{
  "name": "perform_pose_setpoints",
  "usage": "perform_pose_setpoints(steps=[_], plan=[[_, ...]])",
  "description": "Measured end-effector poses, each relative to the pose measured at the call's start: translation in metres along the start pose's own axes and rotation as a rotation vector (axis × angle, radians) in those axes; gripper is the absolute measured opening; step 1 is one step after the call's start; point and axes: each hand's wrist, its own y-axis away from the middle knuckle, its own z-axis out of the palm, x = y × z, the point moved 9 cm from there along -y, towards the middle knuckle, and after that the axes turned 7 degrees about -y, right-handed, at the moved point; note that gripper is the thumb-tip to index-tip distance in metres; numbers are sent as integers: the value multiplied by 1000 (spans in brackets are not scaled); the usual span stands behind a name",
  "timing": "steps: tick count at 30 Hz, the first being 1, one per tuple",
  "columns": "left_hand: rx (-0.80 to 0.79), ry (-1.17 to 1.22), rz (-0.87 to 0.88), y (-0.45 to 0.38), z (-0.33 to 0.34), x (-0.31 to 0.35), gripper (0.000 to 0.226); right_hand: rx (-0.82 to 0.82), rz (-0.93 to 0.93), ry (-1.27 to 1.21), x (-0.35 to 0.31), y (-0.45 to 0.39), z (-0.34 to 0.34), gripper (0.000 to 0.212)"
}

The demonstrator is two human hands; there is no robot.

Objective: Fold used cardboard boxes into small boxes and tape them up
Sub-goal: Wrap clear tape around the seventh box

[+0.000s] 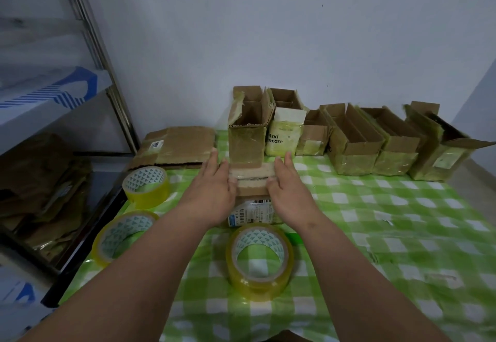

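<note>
A small cardboard box (252, 183) with a shipping label stands in the middle of the green checked table (375, 220). My left hand (212, 191) presses flat against its left side and my right hand (287, 194) against its right side, fingers straight, thumbs on the folded top flaps. A roll of yellowish tape (259, 258) lies just in front of the box, and two more rolls (146, 186) lie to the left. A flattened cardboard sheet (174, 145) rests at the table's back left.
A row of several taped open boxes (354, 140) lines the wall behind. A metal shelf unit (53, 126) with flattened cardboard stands to the left of the table. The table's right half holds only scraps of tape.
</note>
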Motion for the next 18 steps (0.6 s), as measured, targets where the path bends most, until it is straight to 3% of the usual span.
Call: perform_pose_setpoints(steps=[6, 10, 14, 16, 18], plan=[[-36, -208, 57, 2, 3, 4, 78, -50, -161, 401, -12, -3, 0, 53], [-18, -286, 149, 2, 4, 18, 63, -65, -228, 516, -20, -1, 11, 61], [-57, -172, 156, -6, 12, 14, 61, -90, -212, 489, -19, -6, 15, 86], [-28, -6, 125, -8, 10, 14, 57, -105, -174, 402, -18, -7, 15, 76], [-2, 340, 30, -3, 7, 9, 55, -63, -51, 176, -12, -5, 9, 58]])
